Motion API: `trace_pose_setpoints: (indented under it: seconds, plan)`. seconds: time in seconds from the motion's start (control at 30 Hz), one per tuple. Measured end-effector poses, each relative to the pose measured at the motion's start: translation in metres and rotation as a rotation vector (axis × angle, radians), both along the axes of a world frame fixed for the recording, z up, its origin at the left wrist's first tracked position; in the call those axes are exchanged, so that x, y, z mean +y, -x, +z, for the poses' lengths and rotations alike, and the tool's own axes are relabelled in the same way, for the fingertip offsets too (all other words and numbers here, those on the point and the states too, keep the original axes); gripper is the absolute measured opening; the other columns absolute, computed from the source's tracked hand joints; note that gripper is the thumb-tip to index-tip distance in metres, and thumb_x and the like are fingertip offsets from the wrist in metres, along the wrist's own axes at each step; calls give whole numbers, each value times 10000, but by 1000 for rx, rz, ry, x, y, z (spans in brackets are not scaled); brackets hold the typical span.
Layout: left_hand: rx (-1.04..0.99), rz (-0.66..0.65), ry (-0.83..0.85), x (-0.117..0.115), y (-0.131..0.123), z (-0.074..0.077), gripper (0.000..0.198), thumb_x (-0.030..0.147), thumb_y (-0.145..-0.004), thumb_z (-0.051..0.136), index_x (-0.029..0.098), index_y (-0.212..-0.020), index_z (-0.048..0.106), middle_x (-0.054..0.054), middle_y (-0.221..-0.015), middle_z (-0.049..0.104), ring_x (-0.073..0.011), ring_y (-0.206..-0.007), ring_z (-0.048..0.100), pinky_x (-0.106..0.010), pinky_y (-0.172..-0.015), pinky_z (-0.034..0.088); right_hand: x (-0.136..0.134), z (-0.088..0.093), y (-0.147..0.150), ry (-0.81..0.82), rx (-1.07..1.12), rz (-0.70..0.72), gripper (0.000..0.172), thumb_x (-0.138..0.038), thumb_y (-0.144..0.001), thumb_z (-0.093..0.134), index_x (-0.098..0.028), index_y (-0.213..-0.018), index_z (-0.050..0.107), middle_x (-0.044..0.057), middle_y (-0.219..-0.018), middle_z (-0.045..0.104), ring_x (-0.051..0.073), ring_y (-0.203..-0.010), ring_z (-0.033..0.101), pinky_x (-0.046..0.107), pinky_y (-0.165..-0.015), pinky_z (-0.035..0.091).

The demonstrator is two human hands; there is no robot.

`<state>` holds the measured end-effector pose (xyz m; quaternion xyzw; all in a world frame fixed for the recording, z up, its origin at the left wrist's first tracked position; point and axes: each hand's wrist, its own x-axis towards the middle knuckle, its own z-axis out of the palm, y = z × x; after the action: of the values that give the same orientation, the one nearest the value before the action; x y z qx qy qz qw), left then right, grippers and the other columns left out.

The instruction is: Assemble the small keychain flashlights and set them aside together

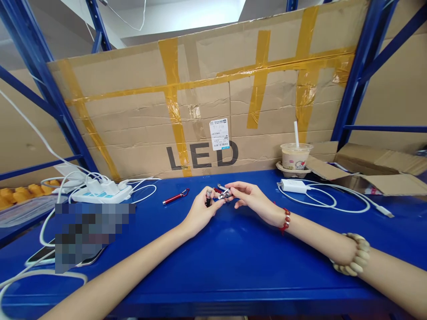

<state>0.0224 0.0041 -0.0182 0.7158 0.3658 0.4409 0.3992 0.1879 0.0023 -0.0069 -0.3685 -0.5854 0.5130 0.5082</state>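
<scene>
My two hands meet above the middle of the blue table [233, 249]. My left hand [201, 210] is closed round a small dark cylinder with a silver tip [208, 196], held upright. My right hand [248, 196] pinches a small silver metal clip or key-ring part [224, 193] right next to that cylinder, with a bit of red showing behind it. A red pen-shaped torch with a clip [175, 196] lies on the table just left of my left hand, untouched.
A taped cardboard sheet marked LED [213, 102] stands along the back. A drink cup with a straw [295, 155] and a white charger with cable [293, 186] sit at the right. A white power strip [102, 190] and phone [43, 255] lie at the left. An open carton [373, 171] is far right.
</scene>
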Motion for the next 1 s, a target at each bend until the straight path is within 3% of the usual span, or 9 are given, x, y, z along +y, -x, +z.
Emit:
trace_pose_setpoints:
  seconds: [0.17,0.33,0.47,0.6,0.8,1.0]
  plan:
    - [-103,-67,47,-1,0,3,323,375,-770,528,178,-720,277,23,-695,524,-32,-448,325,-181,-435,244,0,-1,0,40,-175,-4,201,-222,-779,538,-132,-945,608,52,-773,591,97,-691,550,175,-526,488]
    - [-137,-116,70,-2,2,3,297,388,-812,469,178,-722,278,38,-632,484,-32,-436,311,-180,-425,230,1,-3,0,37,-303,-21,229,-215,-806,476,-136,-961,625,59,-803,572,102,-715,538,190,-551,493]
    - [-147,-125,74,-1,2,3,304,400,-815,463,177,-719,279,45,-601,470,-32,-432,320,-175,-419,227,1,-4,0,-122,-355,56,312,-341,-776,529,-158,-1012,619,74,-966,598,150,-851,557,223,-603,488]
    - [-150,-133,99,-1,1,4,328,419,-801,480,179,-719,271,47,-592,473,-31,-423,323,-172,-414,227,1,-7,0,-327,-448,25,339,-349,-695,622,-138,-960,647,71,-930,637,170,-844,585,279,-723,473]
    - [-139,-171,139,-1,1,4,357,461,-781,491,185,-729,271,45,-601,488,-31,-406,329,-168,-396,223,-3,-4,0,-385,-555,-32,257,-304,-733,562,-147,-911,660,55,-820,665,161,-756,608,241,-596,451]
    - [-156,-175,177,2,1,3,378,477,-759,517,185,-742,277,47,-596,481,-36,-401,345,-166,-388,233,-6,-4,3,-494,-585,-63,212,-221,-721,534,-163,-887,653,41,-803,657,142,-710,604,231,-579,452]
